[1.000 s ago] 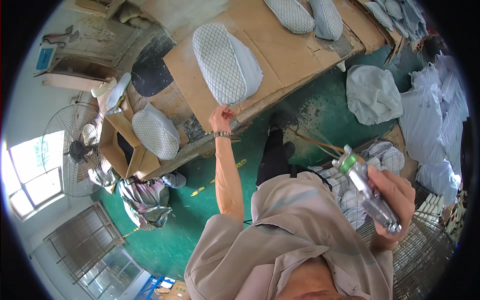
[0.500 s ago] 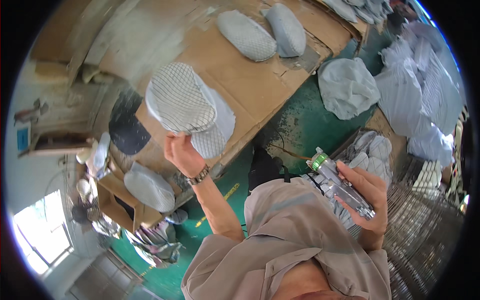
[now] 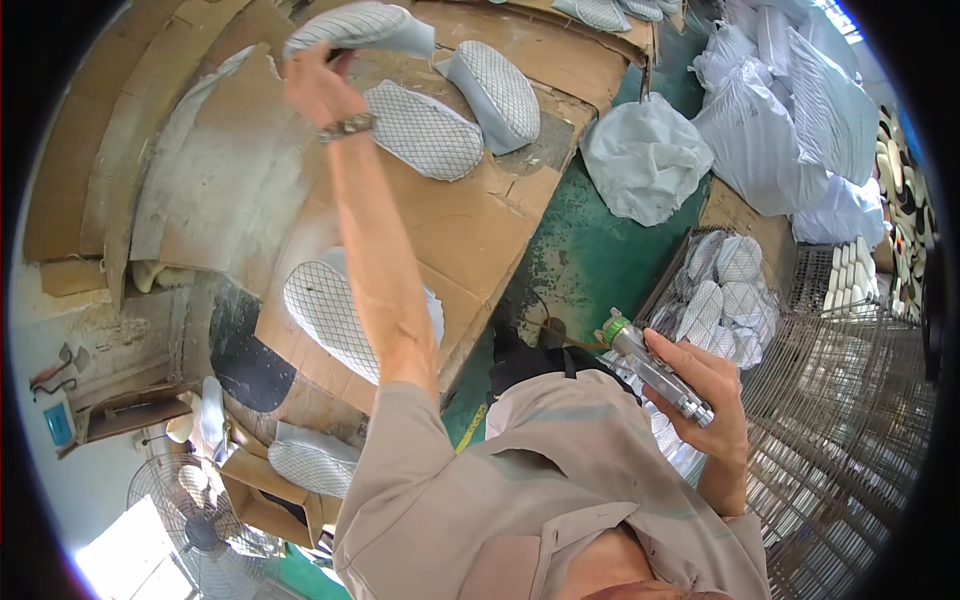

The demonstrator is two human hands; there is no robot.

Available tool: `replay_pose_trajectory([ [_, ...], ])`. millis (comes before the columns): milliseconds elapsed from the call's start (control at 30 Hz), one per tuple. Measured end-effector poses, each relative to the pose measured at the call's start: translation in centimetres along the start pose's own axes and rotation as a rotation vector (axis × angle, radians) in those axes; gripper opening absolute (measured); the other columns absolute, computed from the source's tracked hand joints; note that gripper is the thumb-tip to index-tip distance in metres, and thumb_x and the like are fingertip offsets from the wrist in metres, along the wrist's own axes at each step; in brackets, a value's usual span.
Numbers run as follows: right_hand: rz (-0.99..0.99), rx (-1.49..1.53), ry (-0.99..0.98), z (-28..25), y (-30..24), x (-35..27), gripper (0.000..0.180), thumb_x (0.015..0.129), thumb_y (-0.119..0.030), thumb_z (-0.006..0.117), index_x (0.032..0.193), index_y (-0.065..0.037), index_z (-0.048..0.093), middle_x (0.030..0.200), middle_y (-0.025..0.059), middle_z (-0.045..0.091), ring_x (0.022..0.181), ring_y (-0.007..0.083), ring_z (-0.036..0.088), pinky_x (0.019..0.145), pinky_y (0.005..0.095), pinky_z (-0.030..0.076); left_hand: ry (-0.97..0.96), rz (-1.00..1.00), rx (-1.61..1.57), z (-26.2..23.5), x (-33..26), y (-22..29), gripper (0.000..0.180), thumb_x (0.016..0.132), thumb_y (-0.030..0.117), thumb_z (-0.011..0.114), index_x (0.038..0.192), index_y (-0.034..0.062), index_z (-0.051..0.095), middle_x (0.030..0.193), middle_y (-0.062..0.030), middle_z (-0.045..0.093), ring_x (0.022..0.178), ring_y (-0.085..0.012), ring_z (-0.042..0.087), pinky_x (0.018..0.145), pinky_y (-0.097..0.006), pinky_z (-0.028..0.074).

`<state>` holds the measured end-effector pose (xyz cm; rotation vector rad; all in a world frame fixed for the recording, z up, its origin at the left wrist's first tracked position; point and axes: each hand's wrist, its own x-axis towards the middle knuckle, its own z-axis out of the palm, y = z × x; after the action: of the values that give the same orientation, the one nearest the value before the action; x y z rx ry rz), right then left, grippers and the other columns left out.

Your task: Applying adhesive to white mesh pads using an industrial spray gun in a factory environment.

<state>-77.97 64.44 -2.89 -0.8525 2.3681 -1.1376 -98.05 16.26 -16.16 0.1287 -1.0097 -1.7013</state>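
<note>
At the far left of the cardboard-covered table, my left hand (image 3: 325,88) is closed on the near edge of a pale grey slipper-shaped pad (image 3: 362,25), raised and tilted. Motion blurs the fingers a little. My right hand (image 3: 712,392) is wrapped round a silver metal hand tool (image 3: 660,374) with a green ring, at the right in front of my body; its exact kind is unclear. Partly behind my left forearm lies a grid-patterned pad (image 3: 320,305). Two more such pads, one flat (image 3: 425,130) and one on its side (image 3: 495,95), rest beyond it.
Below the table's right edge a white sack (image 3: 645,160) stands on the green floor. Bulging plastic bags (image 3: 765,130) and a crate of patterned pads (image 3: 725,290) are farther right. A wire rack (image 3: 840,420) is near my right arm. A cardboard box (image 3: 265,495) and a fan (image 3: 195,515) are lower left.
My left hand has carried the upper pad away to the far side of the table, leaving the lower one behind. My right hand still holds the tool; the view has shifted.
</note>
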Motion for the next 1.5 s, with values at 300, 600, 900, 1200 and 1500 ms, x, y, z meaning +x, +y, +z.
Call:
replay_pose_trajectory([
  [300, -0.062, 0.038, -0.034, -1.0, 2.0, -0.6, 0.061, 0.069, 0.007, 0.074, 0.128, 0.002, 0.061, 0.092, 0.0166, 0.068, 0.079, 0.0282, 0.067, 0.072, 0.0316, 0.051, -0.112, -0.006, 1.134, -9.1, -24.5, -0.1, 0.04, 0.078, 0.018, 0.074, 0.113, 0.0039, 0.063, 0.12, -0.0154, 0.064, 0.116, -0.0321, 0.057, 0.1, -0.041, 0.045],
  [600, -0.209, 0.127, -0.2, -1.4, 4.0, -1.1, 0.063, 0.067, 0.007, 0.072, 0.129, 0.002, 0.061, 0.089, 0.0167, 0.066, 0.077, 0.0283, 0.066, 0.068, 0.0299, 0.05, -0.05, -0.115, 2.087, -22.8, -35.6, 20.2, 0.08, 0.083, 0.033, 0.072, 0.149, 0.0039, 0.037, 0.158, -0.0238, 0.025, 0.146, -0.0436, 0.02, 0.118, -0.054, 0.02],
  [900, -0.285, 0.113, -0.246, 1.1, 3.1, -3.3, 0.062, 0.068, 0.007, 0.072, 0.128, 0.001, 0.062, 0.088, 0.0165, 0.066, 0.073, 0.0276, 0.064, 0.067, 0.0302, 0.049, -0.162, -0.081, 2.01, -24.2, -38.4, 16.9, 0.092, 0.086, 0.051, 0.065, 0.152, -0.001, 0.028, 0.159, -0.0279, 0.017, 0.147, -0.0487, 0.014, 0.119, -0.055, 0.018],
  [1200, -0.149, 0.071, -0.212, 5.4, -0.7, -4.9, 0.056, 0.073, 0.005, 0.073, 0.127, 0.003, 0.062, 0.091, 0.0169, 0.068, 0.077, 0.0264, 0.066, 0.07, 0.0299, 0.05, -0.385, 0.081, 1.928, -25.3, -31.1, 20.2, 0.099, 0.083, 0.058, 0.063, 0.15, -0.006, 0.028, 0.159, -0.0276, 0.02, 0.148, -0.0426, 0.017, 0.12, -0.053, 0.017],
  [1500, -0.248, 0.066, -0.198, 12.6, -8.4, -5.2, 0.053, 0.076, 0.0, 0.073, 0.128, 0.005, 0.061, 0.09, 0.0163, 0.066, 0.075, 0.0231, 0.063, 0.07, 0.0284, 0.048, -0.529, -0.073, 1.902, -26.4, -33.2, 17.1, 0.101, 0.086, 0.063, 0.054, 0.15, -0.0087, 0.025, 0.161, -0.0248, 0.017, 0.151, -0.0362, 0.01, 0.122, -0.05, 0.006],
])
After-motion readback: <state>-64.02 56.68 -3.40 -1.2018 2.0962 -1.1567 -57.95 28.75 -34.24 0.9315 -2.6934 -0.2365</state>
